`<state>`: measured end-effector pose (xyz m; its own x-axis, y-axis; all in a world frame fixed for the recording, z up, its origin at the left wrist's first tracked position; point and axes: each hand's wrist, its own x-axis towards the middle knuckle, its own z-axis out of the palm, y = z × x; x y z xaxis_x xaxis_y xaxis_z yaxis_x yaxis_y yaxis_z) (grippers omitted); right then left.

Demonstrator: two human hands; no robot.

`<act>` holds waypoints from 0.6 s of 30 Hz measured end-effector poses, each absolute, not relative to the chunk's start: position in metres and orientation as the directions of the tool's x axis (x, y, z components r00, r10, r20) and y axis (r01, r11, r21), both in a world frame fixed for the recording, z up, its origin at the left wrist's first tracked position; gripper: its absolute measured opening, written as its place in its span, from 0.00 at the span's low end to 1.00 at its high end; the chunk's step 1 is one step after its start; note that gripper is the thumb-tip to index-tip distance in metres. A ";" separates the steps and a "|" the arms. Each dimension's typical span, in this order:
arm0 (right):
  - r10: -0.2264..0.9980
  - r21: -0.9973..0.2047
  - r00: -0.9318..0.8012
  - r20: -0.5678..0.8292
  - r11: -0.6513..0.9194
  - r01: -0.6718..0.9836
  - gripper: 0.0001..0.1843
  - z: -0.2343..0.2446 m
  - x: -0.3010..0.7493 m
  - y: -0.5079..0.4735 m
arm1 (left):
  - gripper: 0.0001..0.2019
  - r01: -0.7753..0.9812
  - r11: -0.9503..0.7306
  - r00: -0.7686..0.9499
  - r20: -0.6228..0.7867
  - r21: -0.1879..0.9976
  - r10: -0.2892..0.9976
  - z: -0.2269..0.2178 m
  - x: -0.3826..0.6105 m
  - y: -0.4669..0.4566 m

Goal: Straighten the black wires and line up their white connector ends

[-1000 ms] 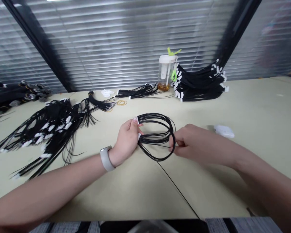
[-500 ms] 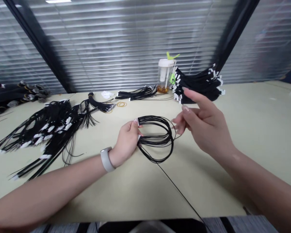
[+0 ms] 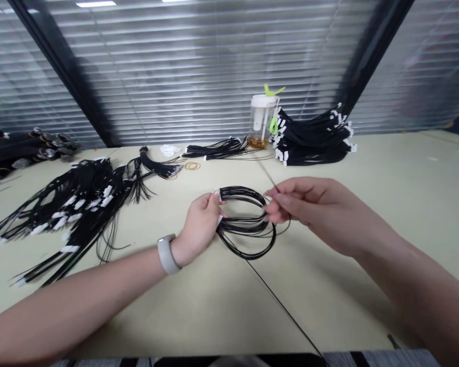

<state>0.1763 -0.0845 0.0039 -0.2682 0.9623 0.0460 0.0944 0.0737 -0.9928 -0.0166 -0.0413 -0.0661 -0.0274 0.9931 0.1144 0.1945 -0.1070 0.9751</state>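
A coil of thin black cables (image 3: 248,239) lies looped on the pale table (image 3: 214,306) in front of me. My left hand (image 3: 199,224), with a grey band on its wrist, is closed on the coil's left side where the white end tags sit. My right hand (image 3: 309,206) is closed in a pinch on the right side of the coil, fingertips pressed on the strands.
Loose black cables with white tags (image 3: 72,204) spread over the left. A neat stack of bundled cables (image 3: 313,137) sits at the back beside a clear drink bottle (image 3: 262,120). Rubber bands (image 3: 192,165) and a smaller bundle (image 3: 218,148) lie behind. Blinds cover the window.
My right hand let go of the coil, lifted with fingers spread, then came back down and pinched the coil's right side again. My left hand kept its hold throughout.
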 end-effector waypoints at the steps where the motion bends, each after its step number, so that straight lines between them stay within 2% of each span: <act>1: 0.967 -0.998 -0.249 0.060 0.054 -0.033 0.06 0.003 0.175 -0.084 | 0.19 0.192 -0.108 -0.017 0.113 0.975 0.993 -0.067 -0.017 -0.041; 3: 0.968 -0.974 -0.248 0.045 -0.013 -0.228 0.05 -0.001 0.173 -0.081 | 0.20 0.201 -0.117 0.005 0.118 0.973 0.993 -0.068 -0.018 -0.041; 6: 0.966 -0.940 -0.255 -0.032 -0.116 -0.321 0.06 -0.012 0.168 -0.075 | 0.20 0.230 -0.138 0.024 0.136 0.963 0.990 -0.067 -0.018 -0.045; 10: 0.985 -0.937 -0.153 -0.075 -0.122 -0.326 0.06 -0.023 0.164 -0.065 | 0.22 0.223 -0.175 0.059 0.166 0.959 0.984 -0.064 -0.018 -0.049; 15: 0.973 -0.951 -0.162 -0.163 -0.199 -0.235 0.05 -0.025 0.162 -0.061 | 0.23 0.224 -0.224 0.154 0.193 0.948 0.969 -0.066 -0.019 -0.050; 18: 0.978 -0.969 -0.174 -0.116 -0.149 -0.198 0.05 -0.026 0.162 -0.063 | 0.22 0.238 -0.251 0.199 0.206 0.938 0.958 -0.065 -0.019 -0.051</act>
